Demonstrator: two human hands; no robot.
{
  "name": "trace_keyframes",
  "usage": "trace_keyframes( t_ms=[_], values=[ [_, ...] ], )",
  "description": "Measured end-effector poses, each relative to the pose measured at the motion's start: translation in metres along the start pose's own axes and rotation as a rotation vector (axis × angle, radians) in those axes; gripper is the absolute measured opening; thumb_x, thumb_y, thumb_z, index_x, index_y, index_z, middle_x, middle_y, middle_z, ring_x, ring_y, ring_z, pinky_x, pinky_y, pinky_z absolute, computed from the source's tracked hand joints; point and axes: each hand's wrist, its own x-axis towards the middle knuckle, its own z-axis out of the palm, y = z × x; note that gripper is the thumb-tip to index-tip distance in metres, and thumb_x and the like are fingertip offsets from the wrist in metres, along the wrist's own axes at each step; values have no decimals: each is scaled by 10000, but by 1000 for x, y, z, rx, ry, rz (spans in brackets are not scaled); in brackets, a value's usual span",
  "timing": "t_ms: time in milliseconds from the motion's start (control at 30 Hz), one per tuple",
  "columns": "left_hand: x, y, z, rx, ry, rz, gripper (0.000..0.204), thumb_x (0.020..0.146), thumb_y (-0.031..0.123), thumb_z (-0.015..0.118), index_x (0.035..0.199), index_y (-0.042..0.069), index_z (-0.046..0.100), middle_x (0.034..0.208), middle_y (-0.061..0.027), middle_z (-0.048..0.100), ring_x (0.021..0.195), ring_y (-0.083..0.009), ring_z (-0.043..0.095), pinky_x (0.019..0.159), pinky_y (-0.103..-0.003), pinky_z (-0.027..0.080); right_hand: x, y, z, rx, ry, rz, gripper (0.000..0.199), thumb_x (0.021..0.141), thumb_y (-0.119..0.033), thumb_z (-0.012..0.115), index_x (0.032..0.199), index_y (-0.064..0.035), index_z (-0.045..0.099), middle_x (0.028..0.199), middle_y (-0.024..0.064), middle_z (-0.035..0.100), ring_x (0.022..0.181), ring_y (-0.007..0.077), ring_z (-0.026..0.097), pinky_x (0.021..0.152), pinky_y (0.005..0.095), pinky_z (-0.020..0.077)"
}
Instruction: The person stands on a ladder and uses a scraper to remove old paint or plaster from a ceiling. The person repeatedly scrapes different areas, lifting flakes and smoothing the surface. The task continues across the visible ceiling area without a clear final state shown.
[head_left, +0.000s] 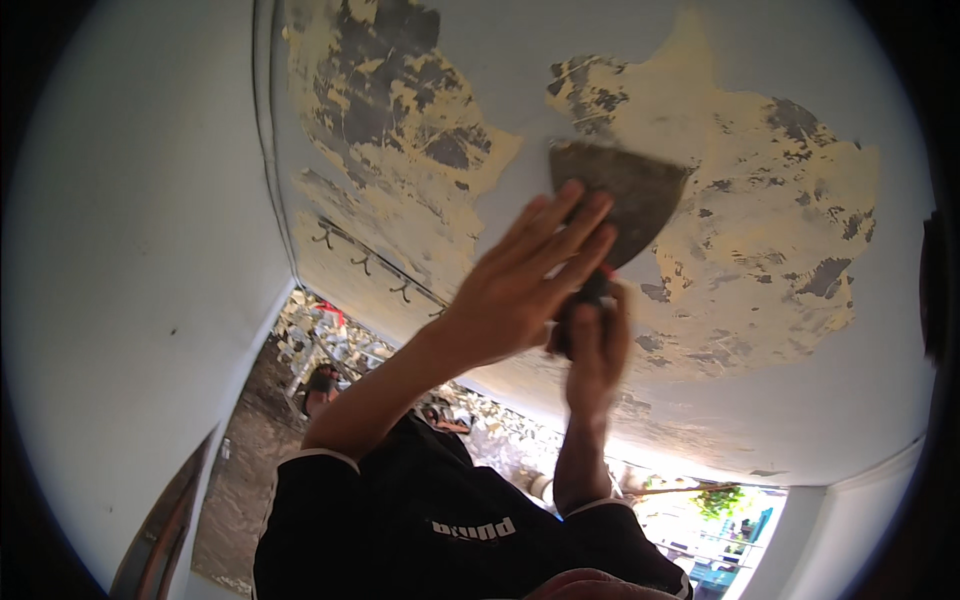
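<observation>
A wide scraper (640, 195) with a dull metal blade and a dark handle lies against the grey wall (520, 80), between areas of peeled paint. My right hand (598, 345) is closed round its handle, just below the blade. My left hand (525, 270) has its fingers stretched out, with the fingertips laid on the lower left part of the blade. At the blade's upper edge is a patch of exposed yellowish coating (740, 200) with dark bare spots. Another peeled patch (400, 100) spreads over the wall at upper left.
A rail of hooks (365, 262) is fixed to the wall left of my hands. Cables (265, 130) run down beside the corner with the plain left wall (130, 250). Pale flakes and debris (300, 335) cover part of the floor below. Daylight enters through an opening (715, 535) at lower right.
</observation>
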Motion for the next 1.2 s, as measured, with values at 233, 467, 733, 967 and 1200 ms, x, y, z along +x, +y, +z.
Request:
trace_keyframes(
  t_ms=[233,467,733,967,1200],
  values=[
    [-45,-31,-56,260,-234,-142,474,918,54,621,1390,59,585,1503,-125,510,1448,-310,406,1183,-528,319,5,95,99,375,-107,156,543,1076,-466,435,1281,25,543,716,-44,503,558,37,419,480,229,298],
    [-45,-50,-80,380,133,-166,350,925,8,638,1275,8,632,1402,-169,583,1369,-365,499,1092,-502,429,24,105,184,604,3,194,754,1044,-637,314,1192,42,605,750,20,569,669,57,487,548,251,381],
    [9,-57,-83,-154,312,-924,320,983,251,665,1088,-47,611,973,-97,665,907,-158,622,793,-309,514,30,77,205,689,-58,256,703,1071,-571,321,1130,59,628,731,-2,562,639,67,470,535,254,371],
    [28,-56,-87,-98,171,-879,380,1006,336,631,1088,-35,634,928,-83,679,830,-137,607,762,-298,489,35,55,213,609,47,237,681,1092,-526,293,1143,66,626,746,33,590,685,98,504,604,283,423],
    [30,-58,-101,-70,158,-837,318,985,269,670,1036,-40,615,919,-87,683,825,-134,613,762,-281,484,33,52,249,778,125,293,652,1097,-507,280,1003,41,619,757,39,604,657,100,529,576,281,441]
  ],
)
